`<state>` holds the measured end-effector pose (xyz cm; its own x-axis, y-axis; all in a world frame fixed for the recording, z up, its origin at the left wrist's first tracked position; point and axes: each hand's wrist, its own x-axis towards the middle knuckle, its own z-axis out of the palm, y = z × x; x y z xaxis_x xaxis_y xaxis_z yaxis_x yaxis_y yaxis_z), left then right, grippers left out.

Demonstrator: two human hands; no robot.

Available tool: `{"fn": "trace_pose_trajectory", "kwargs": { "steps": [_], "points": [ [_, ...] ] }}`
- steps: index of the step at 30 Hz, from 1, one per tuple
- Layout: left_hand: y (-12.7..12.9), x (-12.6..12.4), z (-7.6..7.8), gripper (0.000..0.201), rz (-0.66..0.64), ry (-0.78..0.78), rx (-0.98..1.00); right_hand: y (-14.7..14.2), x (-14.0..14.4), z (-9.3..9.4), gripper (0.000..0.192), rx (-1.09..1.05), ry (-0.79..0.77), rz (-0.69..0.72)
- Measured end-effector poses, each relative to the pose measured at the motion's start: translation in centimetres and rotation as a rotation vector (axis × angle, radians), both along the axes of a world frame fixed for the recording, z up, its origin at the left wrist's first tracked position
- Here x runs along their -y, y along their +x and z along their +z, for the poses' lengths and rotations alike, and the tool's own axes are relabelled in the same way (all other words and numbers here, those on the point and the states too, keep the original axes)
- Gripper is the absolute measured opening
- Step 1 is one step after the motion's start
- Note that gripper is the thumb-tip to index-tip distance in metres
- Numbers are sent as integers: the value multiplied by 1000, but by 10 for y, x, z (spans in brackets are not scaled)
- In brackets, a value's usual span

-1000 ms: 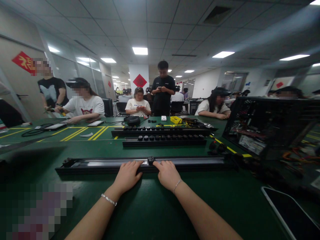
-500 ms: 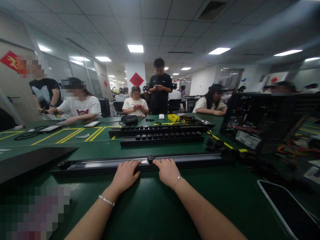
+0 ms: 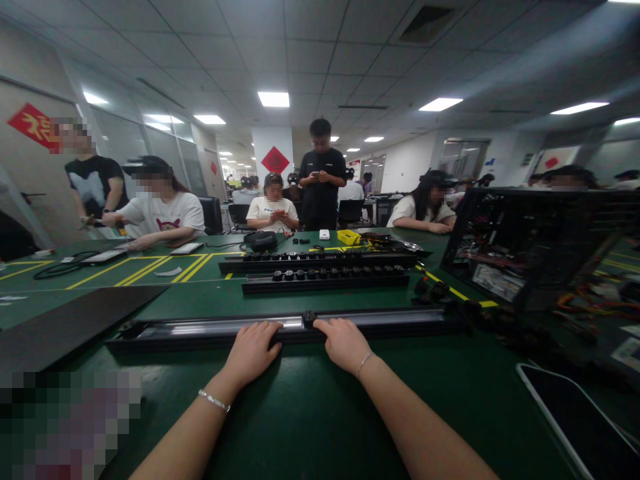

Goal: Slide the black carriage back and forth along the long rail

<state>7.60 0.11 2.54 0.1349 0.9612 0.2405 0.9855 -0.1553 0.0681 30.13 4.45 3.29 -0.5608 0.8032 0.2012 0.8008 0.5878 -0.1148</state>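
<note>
A long black rail (image 3: 390, 320) with a shiny silver channel lies across the green table in front of me. A small black socket module (image 3: 309, 316) sits in the channel near its middle. My left hand (image 3: 251, 352) rests flat on the rail's near edge, fingers on the channel just left of the module. My right hand (image 3: 344, 343) rests on the rail to the right of it, with the index fingertip touching the module. Neither hand grips anything.
Two more black rails (image 3: 325, 280) filled with several socket modules lie beyond. An open computer case (image 3: 530, 247) stands at the right, a phone (image 3: 580, 420) lies near right, and a black panel (image 3: 70, 323) lies at left. Several people sit or stand across the table.
The socket module and my right hand have slid a little to the right along the rail. My left hand has stayed put.
</note>
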Motion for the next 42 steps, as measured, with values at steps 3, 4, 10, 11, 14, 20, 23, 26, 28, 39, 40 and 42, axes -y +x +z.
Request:
{"fn": "trace_pose_trajectory", "kwargs": {
  "steps": [3, 4, 10, 11, 14, 20, 23, 26, 28, 39, 40, 42],
  "points": [
    [0, 1, 1, 38, -5, 4, -3, 2, -2, 0, 47, -17, -1, 7],
    [0, 1, 2, 38, -4, 3, -4, 2, -2, 0, 47, -19, 0, 9],
    [-1, 0, 0, 38, -1, 3, -1, 4, -1, 0, 46, -13, 5, 7],
    [-1, 0, -1, 38, -4, 5, 1, 4, -1, 1, 46, -10, 11, 3],
    [-1, 0, -1, 38, -11, 5, 6, 5, 0, 1, 45, -7, 28, -11],
    [0, 1, 1, 38, -6, 6, 3, 6, -1, 2, 44, -11, 13, 13],
    [0, 1, 1, 37, 1, -3, 1, 9, -2, 2, 43, -17, 21, 44],
    [0, 1, 1, 37, -7, -6, 5, 13, -3, 3, 44, -14, 25, 56],
    [0, 0, 1, 38, -10, -5, 15, 15, -4, 3, 45, -9, 16, 45],
    [-1, 0, 0, 38, -16, -13, 29, 24, -7, 4, 45, -7, -6, 17],
    [-1, 0, 0, 38, -15, -14, 28, 25, -7, 4, 45, -10, -9, 18],
    [0, 0, 1, 38, -9, -18, 27, 27, -8, 3, 45, -13, -16, 26]
  ]
}}
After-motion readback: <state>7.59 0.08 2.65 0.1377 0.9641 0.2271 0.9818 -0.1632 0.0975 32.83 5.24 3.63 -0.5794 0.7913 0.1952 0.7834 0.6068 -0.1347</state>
